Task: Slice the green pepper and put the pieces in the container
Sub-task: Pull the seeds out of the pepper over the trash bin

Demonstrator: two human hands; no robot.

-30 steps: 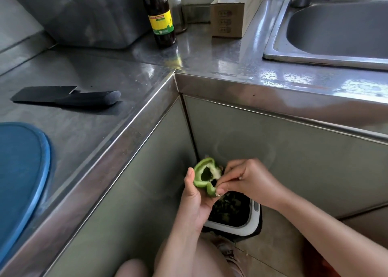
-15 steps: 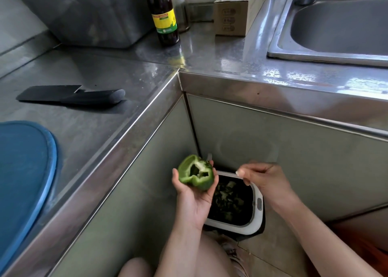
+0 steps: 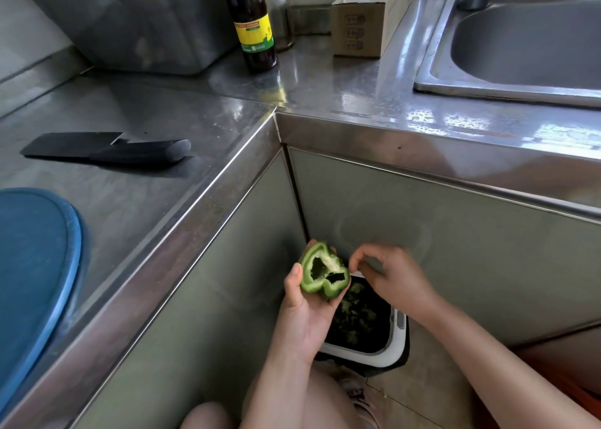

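Gripping a hollowed green pepper (image 3: 323, 274) in the left hand (image 3: 304, 311), opening up, above a white-rimmed bin (image 3: 395, 347) of green scraps. Right hand (image 3: 390, 275) just beside the pepper, fingers (image 3: 356, 256) loosely curled. On the desk (image 3: 146, 217): black knife (image 3: 107, 150) lying flat, near a blue board (image 3: 35, 249).

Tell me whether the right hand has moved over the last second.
Yes. The right hand left the pepper, swung right over the bin, and is now back left, fingertips beside the pepper.
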